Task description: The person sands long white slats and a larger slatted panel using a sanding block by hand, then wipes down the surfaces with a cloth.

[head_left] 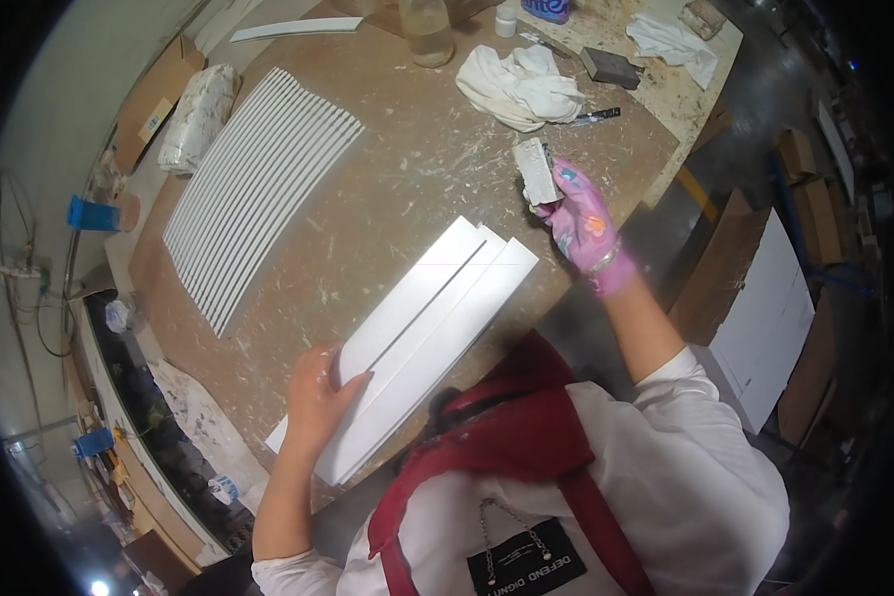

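Note:
A long white grooved board (422, 333) lies at a slant on the table edge in front of me; it may be more than one piece laid together. My bare left hand (320, 392) grips its near-left part, thumb over the face and fingers partly hidden at the far side. My right hand (584, 223), in a pink flowered glove, is closed around a worn whitish block (536, 171) that looks like a sanding block. The block is beyond the board's far right end, apart from it.
A row of thin white strips (263, 189) lies on the scuffed brown table (387, 199). At the back are a white rag (521, 87), a dark grey block (611, 68), a black pen-like tool (598, 116) and a clear jar (427, 35). Cardboard boxes (710, 263) stand off the table's right side.

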{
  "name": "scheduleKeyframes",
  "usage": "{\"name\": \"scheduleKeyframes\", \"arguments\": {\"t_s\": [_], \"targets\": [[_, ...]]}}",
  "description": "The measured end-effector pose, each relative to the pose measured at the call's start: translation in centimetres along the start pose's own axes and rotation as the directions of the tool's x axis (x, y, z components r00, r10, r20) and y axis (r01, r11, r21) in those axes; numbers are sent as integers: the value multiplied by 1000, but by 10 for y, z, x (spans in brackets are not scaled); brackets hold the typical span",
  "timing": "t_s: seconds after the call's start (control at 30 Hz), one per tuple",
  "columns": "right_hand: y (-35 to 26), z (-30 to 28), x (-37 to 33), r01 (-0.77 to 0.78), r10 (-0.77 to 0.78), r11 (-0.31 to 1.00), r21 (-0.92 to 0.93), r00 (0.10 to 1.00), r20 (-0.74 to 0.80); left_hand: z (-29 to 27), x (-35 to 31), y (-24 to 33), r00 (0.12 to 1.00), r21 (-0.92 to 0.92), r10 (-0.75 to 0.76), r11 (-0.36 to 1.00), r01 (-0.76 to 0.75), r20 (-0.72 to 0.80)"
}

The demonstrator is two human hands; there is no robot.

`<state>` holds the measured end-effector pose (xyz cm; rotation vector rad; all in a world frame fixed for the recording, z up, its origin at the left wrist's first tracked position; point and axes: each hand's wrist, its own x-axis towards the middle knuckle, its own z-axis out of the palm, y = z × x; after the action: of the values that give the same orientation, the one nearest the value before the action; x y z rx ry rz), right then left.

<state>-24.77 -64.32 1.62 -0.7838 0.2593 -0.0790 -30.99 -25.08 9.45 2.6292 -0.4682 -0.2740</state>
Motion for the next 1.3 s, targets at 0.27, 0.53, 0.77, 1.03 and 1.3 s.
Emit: {"name": "scheduleKeyframes", "arguments": {"t_s": [0.27, 0.53, 0.77, 1.03, 1.3], "targets": [[24, 15, -4, 168, -117, 929, -331, 979, 169, 24, 10, -100, 962, 99, -273, 958, 270, 11], [1, -77, 36, -84, 98, 990, -110, 987, 130, -40, -15, -133, 878, -31, -453, 891, 454, -158], [13, -49, 42, -100, 84, 953, -285, 994, -66, -90, -188, -302, 527, 19, -730, 578, 816, -435], [7, -39, 27, -92, 110, 978, -190, 990, 89, -43, -186, -375, 600, 155, -751, 581, 799, -276], [14, 3, 4, 22, -21, 976, -217, 1000, 7, -81, -142, -329, 651, 11, -592, 736, 677, -475]]}}
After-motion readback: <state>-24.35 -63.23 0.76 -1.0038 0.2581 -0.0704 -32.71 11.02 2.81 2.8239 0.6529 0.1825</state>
